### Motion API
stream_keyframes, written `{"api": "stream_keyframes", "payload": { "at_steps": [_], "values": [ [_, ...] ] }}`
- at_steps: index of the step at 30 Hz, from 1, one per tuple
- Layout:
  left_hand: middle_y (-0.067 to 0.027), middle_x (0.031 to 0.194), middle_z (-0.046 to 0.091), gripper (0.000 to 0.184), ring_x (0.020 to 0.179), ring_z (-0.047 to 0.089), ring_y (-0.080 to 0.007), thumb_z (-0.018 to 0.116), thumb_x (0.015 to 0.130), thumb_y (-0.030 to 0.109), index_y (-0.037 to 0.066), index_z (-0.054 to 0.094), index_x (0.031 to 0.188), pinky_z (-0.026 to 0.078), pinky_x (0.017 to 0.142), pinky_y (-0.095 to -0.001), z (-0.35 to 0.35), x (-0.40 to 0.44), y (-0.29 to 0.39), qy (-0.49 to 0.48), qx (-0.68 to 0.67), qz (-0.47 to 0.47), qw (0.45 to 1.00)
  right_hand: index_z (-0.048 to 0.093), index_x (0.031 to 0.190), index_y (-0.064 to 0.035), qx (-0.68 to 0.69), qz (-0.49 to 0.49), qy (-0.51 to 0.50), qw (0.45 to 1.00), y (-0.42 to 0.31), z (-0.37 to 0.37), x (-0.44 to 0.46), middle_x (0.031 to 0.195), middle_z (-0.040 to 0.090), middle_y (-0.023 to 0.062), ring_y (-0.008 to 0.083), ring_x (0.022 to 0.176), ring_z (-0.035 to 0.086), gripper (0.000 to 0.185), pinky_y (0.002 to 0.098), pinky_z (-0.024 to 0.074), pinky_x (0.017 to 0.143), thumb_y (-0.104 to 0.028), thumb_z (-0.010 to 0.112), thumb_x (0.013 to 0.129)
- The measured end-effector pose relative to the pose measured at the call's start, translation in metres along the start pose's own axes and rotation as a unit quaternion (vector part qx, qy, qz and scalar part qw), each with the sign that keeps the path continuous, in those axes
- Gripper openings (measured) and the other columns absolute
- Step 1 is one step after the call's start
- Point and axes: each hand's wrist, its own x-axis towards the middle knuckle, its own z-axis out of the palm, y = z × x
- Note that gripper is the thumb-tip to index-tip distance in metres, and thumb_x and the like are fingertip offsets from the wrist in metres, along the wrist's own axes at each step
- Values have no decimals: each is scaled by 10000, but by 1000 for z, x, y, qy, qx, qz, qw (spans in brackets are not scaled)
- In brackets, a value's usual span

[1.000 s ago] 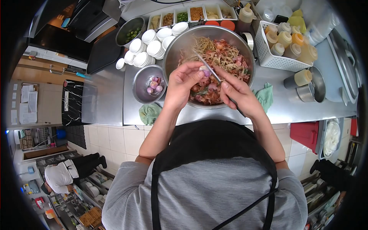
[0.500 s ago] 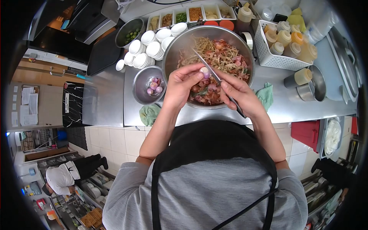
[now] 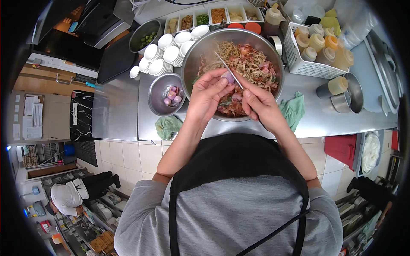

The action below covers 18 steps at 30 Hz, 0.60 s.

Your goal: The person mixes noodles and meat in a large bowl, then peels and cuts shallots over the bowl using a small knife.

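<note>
Pinching a round purple onion (image 3: pixel 228 77), the left hand (image 3: pixel 207 90) is by the right hand (image 3: pixel 262 102), which grips what looks like a thin silver metal knife (image 3: pixel 227 68).

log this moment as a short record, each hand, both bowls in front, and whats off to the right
left hand: holds a purple bulb
right hand: holds a knife, blade beside the bulb
large bowl: reddish and stringy scraps, below the hands
small bowl: several loose bulbs, left of large bowl
right side: green cloth, white basket of squeeze bottles
</note>
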Motion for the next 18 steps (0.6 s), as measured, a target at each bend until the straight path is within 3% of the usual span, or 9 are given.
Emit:
{"api": "stream_keyframes", "payload": {
  "at_steps": [2, 6, 14, 18],
  "values": [
    [-90, 1039, 546, 243, 952, 532, -154, 521, 809, 27, -5, 512, 1049, 438, 855, -312, -2, -1, 1, -27, -20, -29, 999, 384, 1263, -130, 22, 6, -3, 1000, 1, -3, 1, 554, 409, -25, 35, 456, 343, 368, 167, 292, 422, -187, 397, 900],
    [-88, 1016, 555, 258, 931, 541, -154, 528, 798, 9, -4, 510, 1055, 438, 852, -311, 2, -1, 3, -15, -17, -29, 999, 401, 1252, -114, 32, 17, 22, 999, 0, -4, 0, 553, 399, -24, 38, 472, 350, 359, 172, 296, 430, -178, 402, 899],
    [-89, 939, 589, 285, 884, 554, -139, 537, 786, -5, -16, 514, 1070, 439, 789, -271, 0, -1, 6, -24, 109, 43, 993, 427, 1231, -93, -22, -7, 20, 1000, -4, -2, 2, 573, 386, -33, 41, 510, 362, 352, 180, 308, 448, -139, 434, 882],
    [-87, 969, 578, 291, 897, 550, -142, 531, 796, 11, -20, 504, 1084, 439, 813, -278, 1, -1, 7, -20, 63, 3, 998, 421, 1238, -101, -8, 20, 50, 998, -1, -4, 3, 588, 399, -35, 39, 503, 358, 352, 181, 312, 447, -157, 416, 890]
  ]
}}
